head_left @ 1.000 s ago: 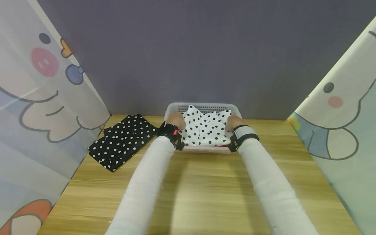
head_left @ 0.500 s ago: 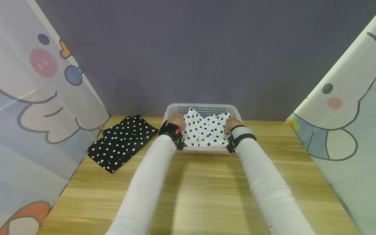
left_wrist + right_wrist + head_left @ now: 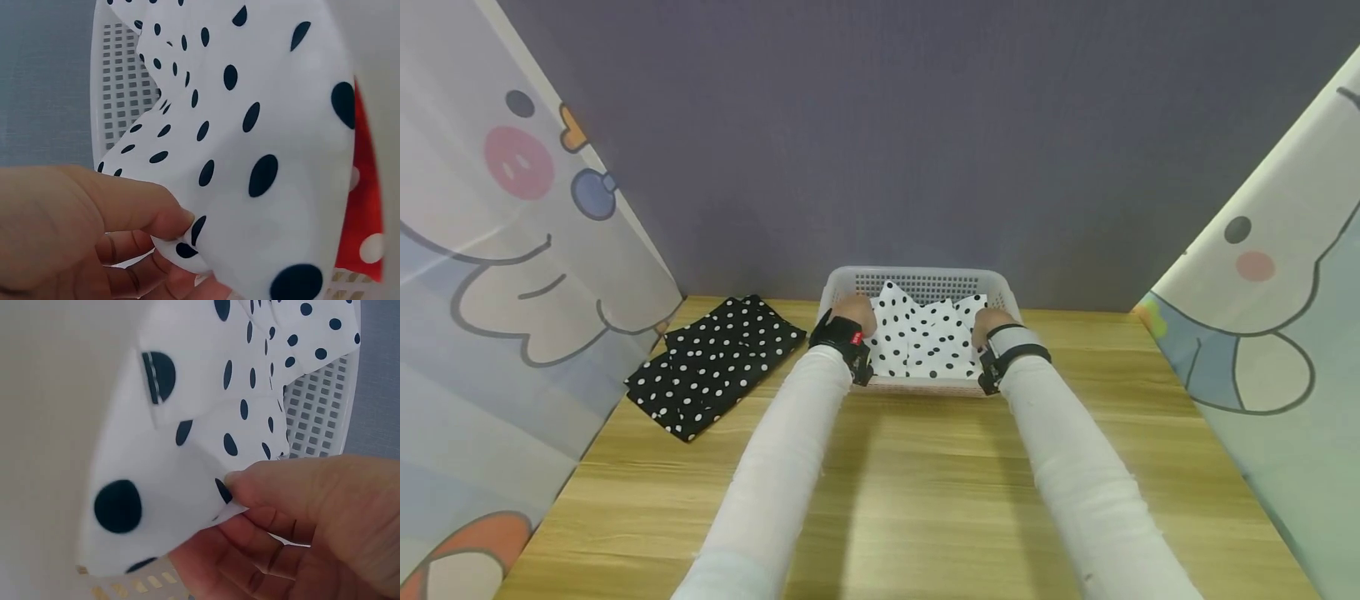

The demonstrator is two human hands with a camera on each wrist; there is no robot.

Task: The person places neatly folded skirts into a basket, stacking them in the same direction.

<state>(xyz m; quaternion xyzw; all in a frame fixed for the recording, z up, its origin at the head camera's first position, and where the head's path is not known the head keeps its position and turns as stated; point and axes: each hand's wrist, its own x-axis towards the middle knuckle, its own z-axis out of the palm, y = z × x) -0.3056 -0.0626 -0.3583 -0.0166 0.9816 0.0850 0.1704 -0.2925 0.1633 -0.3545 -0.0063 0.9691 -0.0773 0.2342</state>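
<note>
A folded white garment with black polka dots [image 3: 928,342] lies within the outline of a white plastic basket [image 3: 925,272]. My left hand [image 3: 857,312] pinches the garment's left edge between thumb and fingers, as the left wrist view shows. At the opposite edge, the thumb and fingers of my right hand [image 3: 300,512] pinch the cloth too. Beneath the white garment, a red cloth with white dots [image 3: 364,212] shows in the left wrist view. Both hands are over the basket's short sides.
A folded black garment with white dots [image 3: 715,367] lies on the wooden table [image 3: 925,483] left of the basket. A grey wall [image 3: 880,150] rises right behind the basket. Cartoon-printed panels [image 3: 497,275] stand at both sides.
Both hands have lowered the white garment slightly into the basket. Its back corners sit lower against the rear wall, and the red strip at the front is hidden in the head view.
</note>
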